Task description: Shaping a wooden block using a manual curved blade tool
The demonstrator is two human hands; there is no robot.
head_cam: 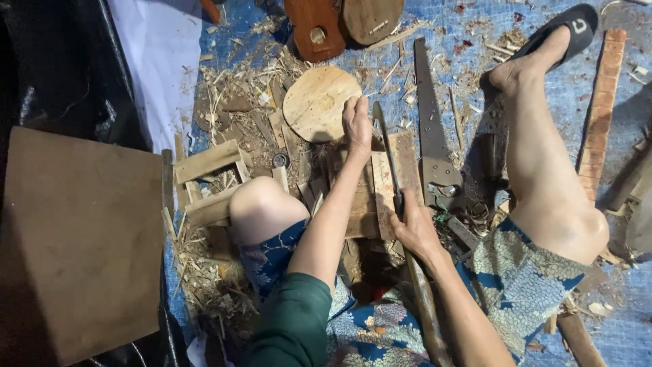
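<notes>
Left hand (356, 126) clasping edge of round pale wooden disc (318, 102), fingers curled; right hand (414, 228) wrapped tight around long dark-bladed wooden-handled knife (388, 153) beside grey handsaw (429, 129).

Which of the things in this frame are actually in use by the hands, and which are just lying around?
In use:
left hand steadying the round wooden disc
right hand gripping the long-bladed knife
wooden block underneath

Lying about:
handsaw
brown carved wooden piece
flat board
small wooden frame
wood shavings
</notes>
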